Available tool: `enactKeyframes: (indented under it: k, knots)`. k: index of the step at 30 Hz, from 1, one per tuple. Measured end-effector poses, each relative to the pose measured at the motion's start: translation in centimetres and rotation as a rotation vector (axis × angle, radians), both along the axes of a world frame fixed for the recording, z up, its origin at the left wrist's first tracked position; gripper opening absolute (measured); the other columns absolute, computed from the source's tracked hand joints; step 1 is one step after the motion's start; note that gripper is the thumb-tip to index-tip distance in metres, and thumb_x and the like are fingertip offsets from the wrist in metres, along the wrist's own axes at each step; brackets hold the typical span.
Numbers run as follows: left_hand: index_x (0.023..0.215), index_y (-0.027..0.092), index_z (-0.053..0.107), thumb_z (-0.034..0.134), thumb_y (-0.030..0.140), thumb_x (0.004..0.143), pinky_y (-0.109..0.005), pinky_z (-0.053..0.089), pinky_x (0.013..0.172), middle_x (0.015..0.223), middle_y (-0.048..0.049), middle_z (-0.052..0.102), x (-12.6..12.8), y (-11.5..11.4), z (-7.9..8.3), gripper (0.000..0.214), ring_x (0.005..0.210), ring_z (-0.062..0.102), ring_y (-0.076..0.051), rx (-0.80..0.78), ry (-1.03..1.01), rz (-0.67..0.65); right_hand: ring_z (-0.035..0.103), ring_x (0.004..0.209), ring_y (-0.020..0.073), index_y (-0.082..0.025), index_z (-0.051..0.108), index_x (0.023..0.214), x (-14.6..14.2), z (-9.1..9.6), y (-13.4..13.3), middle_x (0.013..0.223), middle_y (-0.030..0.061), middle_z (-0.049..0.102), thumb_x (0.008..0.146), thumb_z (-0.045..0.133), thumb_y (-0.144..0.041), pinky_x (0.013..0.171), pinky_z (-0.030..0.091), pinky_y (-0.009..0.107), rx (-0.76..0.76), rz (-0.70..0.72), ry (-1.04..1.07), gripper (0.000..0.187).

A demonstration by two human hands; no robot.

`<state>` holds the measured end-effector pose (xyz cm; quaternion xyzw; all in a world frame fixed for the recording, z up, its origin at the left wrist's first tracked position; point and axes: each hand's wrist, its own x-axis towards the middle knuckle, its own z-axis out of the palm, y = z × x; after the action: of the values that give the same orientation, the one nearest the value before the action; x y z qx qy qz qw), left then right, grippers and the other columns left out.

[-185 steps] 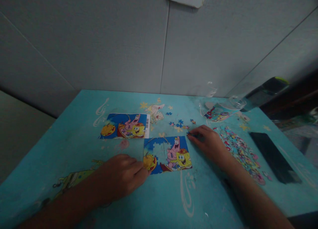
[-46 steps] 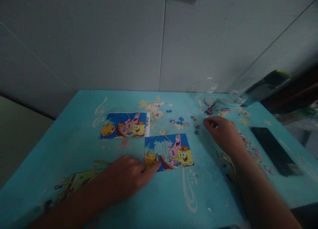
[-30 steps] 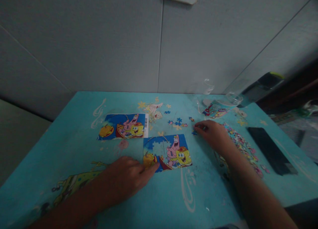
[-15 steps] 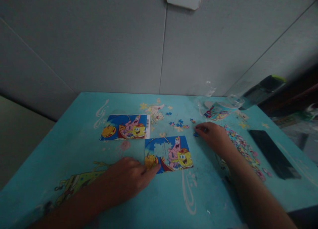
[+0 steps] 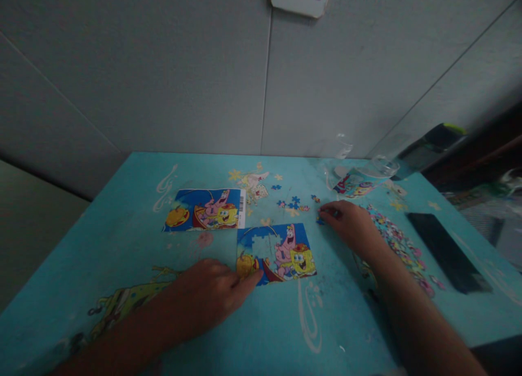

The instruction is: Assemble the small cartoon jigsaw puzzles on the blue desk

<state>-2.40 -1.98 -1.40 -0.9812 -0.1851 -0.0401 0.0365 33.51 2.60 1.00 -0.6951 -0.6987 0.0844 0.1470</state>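
Left fingers [image 5: 252,281] touch the gapped puzzle [image 5: 286,252], right fingers [image 5: 331,208] a small piece [image 5: 320,221].

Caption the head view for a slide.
Left hand at the lower edge of an unfinished jigsaw, right hand at a loose piece, matching picture card beyond.

The left hand [image 5: 212,289] reaches farther over the puzzle [image 5: 300,261] than before, and the gap [image 5: 263,248] beyond its fingertip is smaller. The right hand [image 5: 349,225], earlier apart from the loose pieces [image 5: 320,221] beside it, now has fingertips down at them.
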Motion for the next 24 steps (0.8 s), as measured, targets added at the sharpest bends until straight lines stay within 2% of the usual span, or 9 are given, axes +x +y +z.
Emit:
enactKeyframes:
  k: [4,7,11,15,20,24]
  knots:
    - [0.132,0.014,0.052,0.054,0.008,0.089,-0.033,0.043,0.050,0.068,0.0017,0.064,-0.1,-0.1,-0.2,0.044,0.054,0.060,-0.019,0.011,-0.028,0.002,0.067,0.077,0.0216,-0.022,0.078,0.102,0.2,-0.3,0.0,0.092,0.0059,0.075,0.090,0.062,-0.033,0.071,0.048,0.033,0.003,-0.013,0.007,0.023]
    - [0.134,0.013,0.052,0.053,0.008,0.090,-0.033,0.044,0.052,0.069,0.0005,0.065,-0.1,0.0,-0.4,0.044,0.056,0.062,-0.019,0.008,-0.044,-0.004,0.067,0.079,0.0225,-0.021,0.077,0.102,0.2,-0.5,0.1,0.092,0.0065,0.074,0.091,0.062,-0.033,0.075,0.050,0.035,0.062,0.006,0.014,0.023]
    - [0.138,0.014,0.049,0.054,0.011,0.093,-0.033,0.046,0.055,0.078,-0.0023,0.069,-0.1,0.1,-0.5,0.046,0.062,0.065,-0.019,-0.017,-0.038,-0.003,0.067,0.090,0.0239,-0.018,0.075,0.111,-0.7,-1.1,0.2,0.100,0.0096,0.071,0.095,0.059,-0.031,0.085,0.051,0.037,0.184,0.089,0.055,0.027]
    - [0.139,0.015,0.048,0.055,0.012,0.093,-0.033,0.045,0.055,0.078,-0.0012,0.069,0.1,0.1,-0.3,0.047,0.062,0.065,-0.019,-0.046,-0.030,0.012,0.064,0.101,0.0258,-0.019,0.074,0.119,-2.3,-2.0,0.2,0.107,0.0122,0.068,0.098,0.054,-0.030,0.093,0.050,0.039,0.202,0.194,0.056,0.031]
    - [0.135,0.014,0.051,0.057,0.010,0.090,-0.032,0.042,0.051,0.069,0.0007,0.065,0.2,0.0,0.0,0.046,0.055,0.061,-0.018,-0.005,-0.030,0.006,0.063,0.101,0.0276,-0.020,0.077,0.109,-2.9,-2.4,0.5,0.104,0.0127,0.067,0.097,0.055,-0.030,0.093,0.050,0.043,0.223,0.186,0.013,0.027]
    - [0.132,0.014,0.054,0.055,0.010,0.091,-0.031,0.041,0.051,0.069,-0.0003,0.066,0.2,0.0,0.4,0.041,0.055,0.061,-0.017,0.003,-0.050,0.010,0.065,0.094,0.0257,-0.020,0.076,0.098,-2.5,-1.8,0.6,0.098,0.0099,0.069,0.092,0.061,-0.029,0.088,0.050,0.040,0.180,0.150,0.091,0.019]
